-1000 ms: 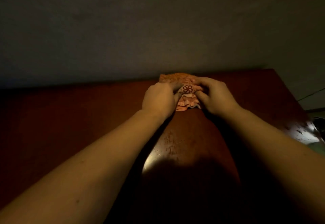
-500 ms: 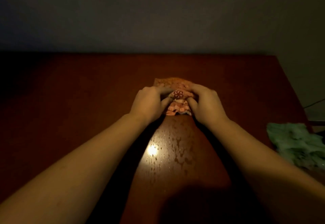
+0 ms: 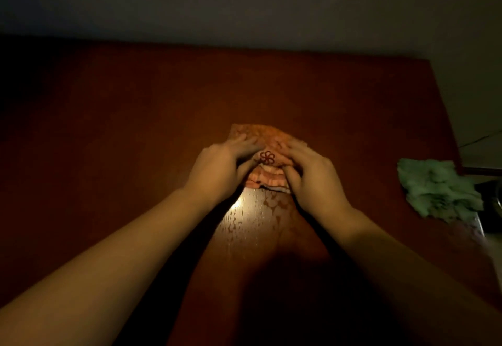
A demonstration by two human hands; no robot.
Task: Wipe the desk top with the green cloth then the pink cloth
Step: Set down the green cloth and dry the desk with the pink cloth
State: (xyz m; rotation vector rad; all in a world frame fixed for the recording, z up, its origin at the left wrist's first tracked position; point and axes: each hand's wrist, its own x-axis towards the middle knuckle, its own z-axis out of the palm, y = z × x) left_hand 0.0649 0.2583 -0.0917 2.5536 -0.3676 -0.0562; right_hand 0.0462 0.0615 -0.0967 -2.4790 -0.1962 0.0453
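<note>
Head view: we are pressing the pink cloth (image 3: pixel 267 159) onto the desk top (image 3: pixel 135 128), left hand (image 3: pixel 221 167) and right hand (image 3: pixel 312 180) both flat on it, apparently gripping its folds. The green cloth (image 3: pixel 437 191) is lying apart at the right edge. We judge the second wipe underway; next calls for firm strokes.

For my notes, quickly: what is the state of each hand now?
Left hand: closed on the pink cloth, pressing it down.
Right hand: closed on the same cloth.

Head view, angled down, close over desk (image 3: pixel 114 117) (wide-angle)
</note>
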